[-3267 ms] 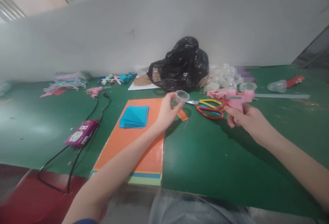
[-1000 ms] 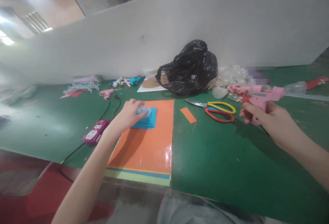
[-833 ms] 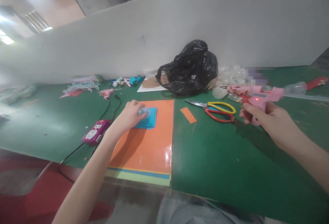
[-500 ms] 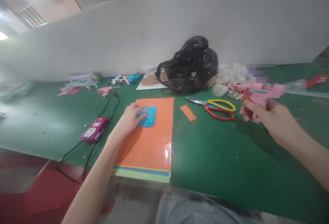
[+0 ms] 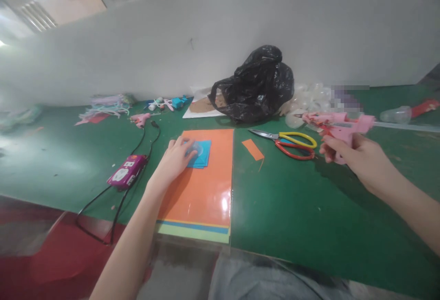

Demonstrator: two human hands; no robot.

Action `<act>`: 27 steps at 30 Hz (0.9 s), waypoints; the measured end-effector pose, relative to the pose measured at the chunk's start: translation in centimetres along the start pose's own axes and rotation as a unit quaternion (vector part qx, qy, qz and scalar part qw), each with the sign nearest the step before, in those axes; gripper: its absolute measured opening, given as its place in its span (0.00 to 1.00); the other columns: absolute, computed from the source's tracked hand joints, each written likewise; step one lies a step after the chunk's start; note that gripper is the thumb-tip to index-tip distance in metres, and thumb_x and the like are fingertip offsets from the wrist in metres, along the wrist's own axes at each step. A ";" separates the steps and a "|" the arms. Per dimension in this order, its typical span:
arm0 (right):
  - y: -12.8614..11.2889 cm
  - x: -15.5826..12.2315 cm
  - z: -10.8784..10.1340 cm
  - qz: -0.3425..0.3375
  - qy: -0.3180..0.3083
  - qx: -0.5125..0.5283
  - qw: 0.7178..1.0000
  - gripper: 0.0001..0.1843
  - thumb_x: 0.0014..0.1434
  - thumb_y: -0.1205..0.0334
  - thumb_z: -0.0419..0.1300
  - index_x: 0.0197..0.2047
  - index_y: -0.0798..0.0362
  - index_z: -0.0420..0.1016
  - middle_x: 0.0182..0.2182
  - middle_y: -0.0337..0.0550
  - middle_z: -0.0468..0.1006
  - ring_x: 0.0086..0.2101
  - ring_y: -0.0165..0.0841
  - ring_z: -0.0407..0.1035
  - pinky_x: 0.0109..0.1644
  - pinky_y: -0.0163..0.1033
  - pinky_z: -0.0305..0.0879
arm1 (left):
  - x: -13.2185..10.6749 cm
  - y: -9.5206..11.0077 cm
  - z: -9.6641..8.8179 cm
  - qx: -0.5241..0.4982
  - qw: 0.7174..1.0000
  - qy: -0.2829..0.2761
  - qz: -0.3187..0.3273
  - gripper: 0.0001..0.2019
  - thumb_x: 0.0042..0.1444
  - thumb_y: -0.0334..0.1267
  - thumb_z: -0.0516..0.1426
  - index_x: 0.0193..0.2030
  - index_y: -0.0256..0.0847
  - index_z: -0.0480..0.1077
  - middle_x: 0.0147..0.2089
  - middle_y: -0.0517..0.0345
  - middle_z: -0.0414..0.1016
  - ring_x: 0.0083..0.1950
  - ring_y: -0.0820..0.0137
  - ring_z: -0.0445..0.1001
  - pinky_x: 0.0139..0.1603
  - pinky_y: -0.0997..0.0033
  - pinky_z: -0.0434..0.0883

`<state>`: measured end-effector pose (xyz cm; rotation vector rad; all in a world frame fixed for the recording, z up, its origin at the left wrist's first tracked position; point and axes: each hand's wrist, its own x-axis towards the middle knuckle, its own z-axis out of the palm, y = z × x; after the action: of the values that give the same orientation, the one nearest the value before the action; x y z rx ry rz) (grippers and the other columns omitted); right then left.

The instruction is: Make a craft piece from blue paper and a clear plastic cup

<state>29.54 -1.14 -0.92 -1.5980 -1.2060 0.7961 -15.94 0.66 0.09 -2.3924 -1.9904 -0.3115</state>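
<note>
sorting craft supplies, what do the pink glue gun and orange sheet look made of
The pink glue gun looks like moulded plastic, smooth with a soft sheen. The orange sheet seems to be card or paper with a glossy surface, shown by the bright glare near its right edge; that gloss could be a clear plastic cover.

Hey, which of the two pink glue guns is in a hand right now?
The glue gun on the right, gripped in the right hand. The other glue gun lies untouched at far left, beyond the orange paper.

I count two hands [image 5: 173, 160] [image 5: 354, 151], two pink glue guns [image 5: 343, 126] [image 5: 140, 119], one pair of scissors [image 5: 292, 146], one black plastic bag [image 5: 254, 84].
</note>
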 end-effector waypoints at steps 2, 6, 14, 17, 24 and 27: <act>-0.1 0.0 0.1 -0.001 0.001 -0.008 1.000 0.24 0.49 0.36 0.68 0.27 0.49 0.77 0.22 0.40 0.77 0.28 0.37 0.71 0.36 0.44 0.66 | -0.2 0.4 0.0 0.006 1.000 -0.005 -0.003 0.23 0.71 0.45 0.48 0.64 0.41 0.73 0.64 0.40 0.69 0.58 0.49 0.68 0.64 0.46 0.67; 0.0 0.1 0.0 -0.008 -0.006 -0.022 1.000 0.23 0.49 0.36 0.67 0.27 0.49 0.78 0.22 0.40 0.78 0.28 0.37 0.71 0.38 0.45 0.67 | -0.4 0.6 0.2 -0.002 1.000 0.003 -0.020 0.25 0.71 0.45 0.47 0.69 0.40 0.69 0.66 0.40 0.67 0.60 0.49 0.66 0.66 0.45 0.65; -0.2 0.1 0.0 0.007 0.012 -0.023 1.000 0.23 0.46 0.36 0.68 0.26 0.49 0.77 0.22 0.40 0.78 0.29 0.39 0.73 0.37 0.46 0.69 | -0.5 0.2 -1.7 -0.087 0.995 0.040 -0.015 0.23 0.69 0.48 0.52 0.66 0.44 0.72 0.61 0.47 0.70 0.63 0.53 0.66 0.72 0.49 0.60; -0.3 0.0 0.1 0.007 0.008 -0.027 1.000 0.22 0.47 0.37 0.68 0.27 0.49 0.78 0.23 0.41 0.78 0.28 0.38 0.73 0.37 0.45 0.69 | -0.3 0.3 -3.0 -0.096 0.993 0.067 -0.030 0.24 0.66 0.50 0.54 0.64 0.43 0.73 0.59 0.47 0.71 0.64 0.52 0.66 0.73 0.50 0.59; -0.2 0.1 -0.1 0.016 0.012 -0.018 1.000 0.23 0.45 0.36 0.69 0.28 0.49 0.78 0.24 0.40 0.79 0.29 0.39 0.73 0.36 0.45 0.69 | -0.1 1.5 -5.3 -0.105 0.992 0.064 -0.030 0.25 0.64 0.52 0.56 0.62 0.43 0.73 0.58 0.48 0.71 0.65 0.52 0.67 0.72 0.50 0.61; -0.1 0.3 -0.4 0.005 0.013 -0.035 0.999 0.23 0.47 0.35 0.68 0.27 0.48 0.77 0.23 0.40 0.78 0.29 0.38 0.72 0.36 0.45 0.68 | -0.2 2.9 -6.2 -0.120 0.991 0.058 -0.012 0.25 0.66 0.52 0.55 0.64 0.43 0.72 0.58 0.49 0.70 0.65 0.54 0.67 0.71 0.52 0.62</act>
<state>29.89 -0.99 -0.65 -1.6682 -1.2199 0.7454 -14.00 -0.90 6.50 -2.4194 -2.0349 -0.7111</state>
